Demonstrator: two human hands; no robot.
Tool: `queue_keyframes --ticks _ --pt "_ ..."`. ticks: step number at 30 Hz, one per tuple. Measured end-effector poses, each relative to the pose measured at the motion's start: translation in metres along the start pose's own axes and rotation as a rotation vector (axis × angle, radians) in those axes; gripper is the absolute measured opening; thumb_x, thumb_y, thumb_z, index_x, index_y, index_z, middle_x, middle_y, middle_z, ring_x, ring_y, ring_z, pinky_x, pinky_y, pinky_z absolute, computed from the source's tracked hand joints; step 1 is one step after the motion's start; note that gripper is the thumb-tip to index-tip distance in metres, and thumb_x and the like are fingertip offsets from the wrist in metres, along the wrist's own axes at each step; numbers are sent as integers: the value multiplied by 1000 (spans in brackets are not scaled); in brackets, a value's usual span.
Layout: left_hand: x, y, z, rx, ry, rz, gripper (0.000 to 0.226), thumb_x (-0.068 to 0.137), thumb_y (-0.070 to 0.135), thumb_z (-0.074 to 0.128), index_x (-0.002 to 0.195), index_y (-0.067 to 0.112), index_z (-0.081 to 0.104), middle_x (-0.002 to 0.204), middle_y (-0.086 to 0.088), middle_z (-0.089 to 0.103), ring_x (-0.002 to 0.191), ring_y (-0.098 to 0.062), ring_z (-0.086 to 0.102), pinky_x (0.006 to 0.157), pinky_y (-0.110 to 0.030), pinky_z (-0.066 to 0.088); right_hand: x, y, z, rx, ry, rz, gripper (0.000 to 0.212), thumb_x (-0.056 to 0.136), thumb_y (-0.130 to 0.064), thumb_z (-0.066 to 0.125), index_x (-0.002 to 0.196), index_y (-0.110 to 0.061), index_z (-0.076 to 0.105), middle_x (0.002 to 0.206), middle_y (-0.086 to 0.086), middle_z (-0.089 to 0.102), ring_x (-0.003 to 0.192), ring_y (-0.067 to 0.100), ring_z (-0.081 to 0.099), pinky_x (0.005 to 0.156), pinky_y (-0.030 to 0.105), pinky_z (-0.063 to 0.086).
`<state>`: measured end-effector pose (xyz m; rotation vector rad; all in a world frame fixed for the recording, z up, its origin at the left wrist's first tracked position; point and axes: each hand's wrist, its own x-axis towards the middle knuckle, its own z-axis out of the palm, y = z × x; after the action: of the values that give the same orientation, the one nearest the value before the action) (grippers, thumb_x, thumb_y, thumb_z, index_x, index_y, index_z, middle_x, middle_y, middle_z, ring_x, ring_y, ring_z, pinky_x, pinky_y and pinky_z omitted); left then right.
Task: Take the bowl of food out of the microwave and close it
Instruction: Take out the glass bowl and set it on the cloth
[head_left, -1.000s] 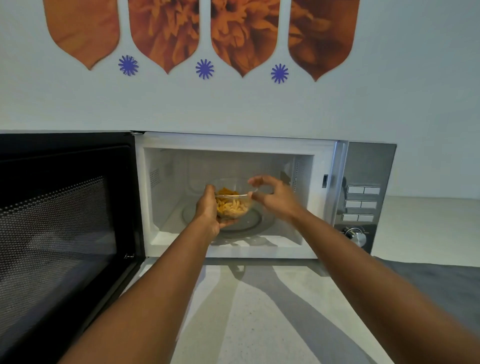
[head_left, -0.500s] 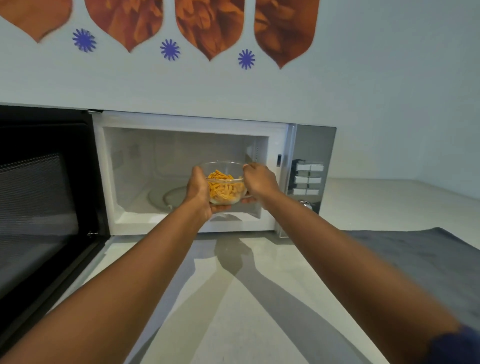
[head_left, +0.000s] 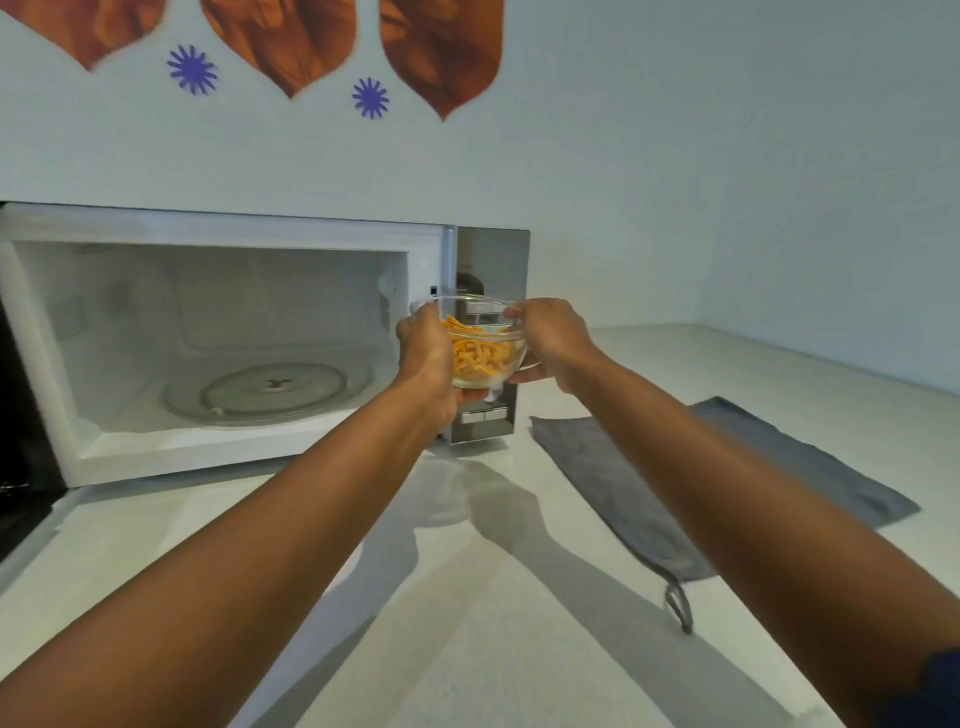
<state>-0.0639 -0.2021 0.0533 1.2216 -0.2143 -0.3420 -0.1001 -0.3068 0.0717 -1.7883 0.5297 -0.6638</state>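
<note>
A clear glass bowl (head_left: 480, 349) of orange food strips hangs in the air in front of the microwave's control panel, outside the cavity. My left hand (head_left: 427, 358) grips its left side and underside, and my right hand (head_left: 551, 340) grips its right rim. The white microwave (head_left: 228, 228) stands open at the left, its cavity holding only the glass turntable (head_left: 270, 392). Its black door (head_left: 23, 467) is swung out at the far left edge, mostly out of frame.
A grey cloth (head_left: 717, 478) with a hanging loop lies on the pale counter (head_left: 467, 613) to the right of the microwave. The wall behind carries orange and blue decals. The counter runs back to a corner at the right.
The bowl has come out of the cavity and moved right, now in front of the control panel. Both hands closed on it. The view turned right, so the door is nearly out of sight.
</note>
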Motion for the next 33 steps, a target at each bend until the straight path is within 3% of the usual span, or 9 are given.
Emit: queue_keyframes --ticks 2,5,8,13,19,23,25,29,33 --pt "-1 -8 21 -3 -75 -37 45 95 41 25 130 17 41 118 -15 61 90 -29 64 58 -35 53 0 7 -24 8 42 1 19 90 -15 41 84 -11 59 91 13 63 70 32 66 64 43 60" --pt "-5 -23 56 6 -136 -73 40 96 36 26 126 16 44 97 -10 63 79 -24 61 65 -34 51 3 24 -63 -27 139 8 20 89 -15 39 80 -14 57 88 10 62 66 28 64 55 36 57" --pt "0 -36 75 39 -150 -69 35 97 31 26 114 13 51 95 -9 63 86 -23 61 77 -36 51 8 36 -83 -82 179 13 26 86 -14 37 68 -20 55 89 8 63 74 33 67 61 40 61" --pt "7 -61 118 66 -209 -94 25 99 27 24 98 14 45 73 -4 55 65 -17 55 61 -29 47 15 61 -122 -157 279 46 24 87 -13 36 88 -17 59 101 13 66 80 38 69 74 47 61" --pt "25 -99 156 95 -279 -122 32 99 22 24 118 9 46 76 -5 55 67 -18 56 59 -28 47 28 98 -157 -231 393 50 35 88 -14 38 112 -14 63 115 14 66 76 35 68 76 48 60" --pt "38 -127 174 132 -345 -155 39 99 22 23 128 7 44 99 -11 60 91 -25 59 81 -35 50 39 125 -173 -270 437 58 32 88 -13 42 110 -14 64 115 13 66 66 27 64 69 46 61" --pt "44 -139 179 159 -372 -185 37 99 22 26 128 8 44 107 -12 59 98 -25 56 86 -35 48 44 138 -181 -276 453 67 33 87 -11 42 110 -13 65 117 14 66 79 33 66 70 46 61" --pt "57 -160 186 154 -385 -245 26 100 21 28 108 12 51 79 -4 59 76 -17 58 71 -26 46 56 160 -191 -274 447 102 32 85 -9 43 108 -11 66 118 15 66 95 37 65 82 52 56" --pt "65 -175 191 160 -368 -254 38 100 21 27 72 11 51 69 -5 60 63 -15 58 62 -25 48 66 179 -192 -308 412 99 31 87 -9 43 110 -7 64 124 17 62 107 38 59 89 54 52"
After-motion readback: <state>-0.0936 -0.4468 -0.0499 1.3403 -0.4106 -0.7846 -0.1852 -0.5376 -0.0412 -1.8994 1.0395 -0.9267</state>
